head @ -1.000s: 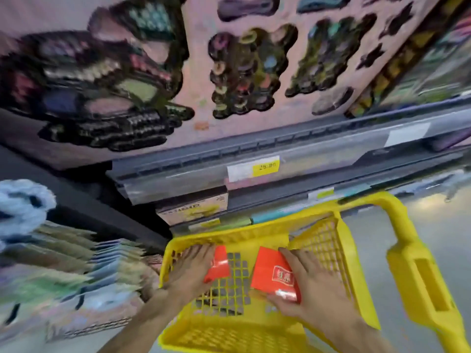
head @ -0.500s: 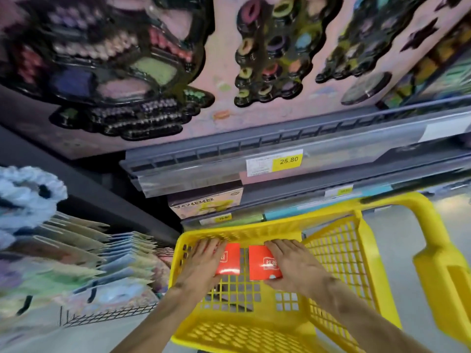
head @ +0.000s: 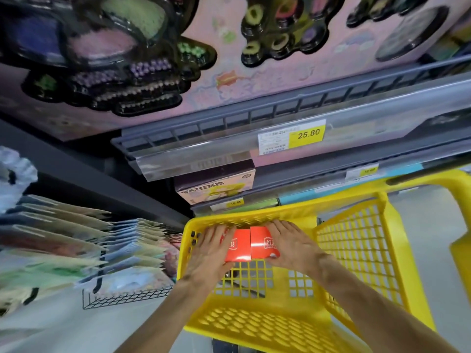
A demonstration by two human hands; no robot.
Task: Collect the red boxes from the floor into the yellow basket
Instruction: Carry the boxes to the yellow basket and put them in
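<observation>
Inside the yellow basket (head: 356,253), against its far wall, two red boxes sit side by side with their long edges touching; both are glossy red cartons with a pale label bearing dark characters on the upper face; the left red box (head: 238,247) shows its label partly under fingers, while the right red box (head: 263,244) shows a white emblem near its top edge; both rest low on the gridded floor of the basket; the left hand (head: 210,253) lies over the outer side of the left box, fingers spread flat along it and gripping it; the right hand (head: 293,247) covers the outer side of the right box in the same way, thumb at the near corner, holding it; the boxes thus lie between the two hands, pressed together; beyond the basket a shelf rail carries a yellow price tag (head: 307,135).
</observation>
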